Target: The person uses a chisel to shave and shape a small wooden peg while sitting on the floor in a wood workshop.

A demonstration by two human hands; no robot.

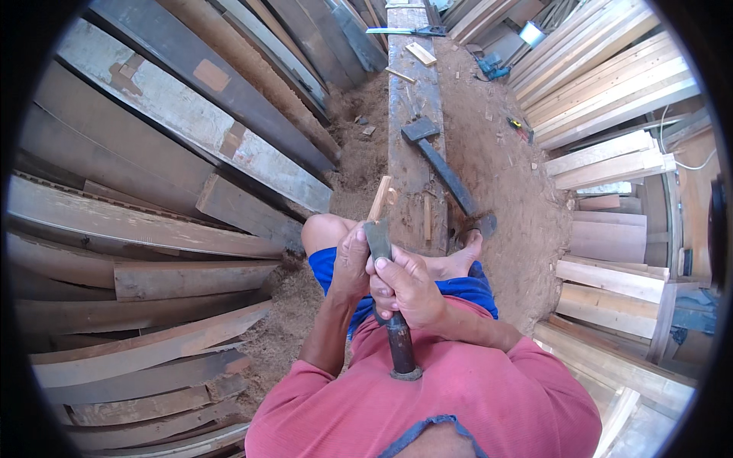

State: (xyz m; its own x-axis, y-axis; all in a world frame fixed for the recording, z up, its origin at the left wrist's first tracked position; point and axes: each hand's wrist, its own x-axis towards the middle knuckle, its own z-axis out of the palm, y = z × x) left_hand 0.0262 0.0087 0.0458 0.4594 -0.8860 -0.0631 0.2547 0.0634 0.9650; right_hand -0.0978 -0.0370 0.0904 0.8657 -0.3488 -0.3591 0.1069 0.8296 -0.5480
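We see the right hand (pixel 408 286) and left hand (pixel 351 263), each grip wrapped tight on the chisel (pixel 389 305), its blade against a small wooden stick (pixel 379 198) at the counter's (pixel 405 160) near end.

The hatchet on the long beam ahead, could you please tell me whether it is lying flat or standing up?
Lying flat: the hatchet rests on its side on the beam, its handle running over the beam's edge.

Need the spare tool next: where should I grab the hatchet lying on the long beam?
Grip the hatchet by its dark handle near the free end, coming from the right of the beam. The handle slants over the beam's right edge; the head lies flat farther away.
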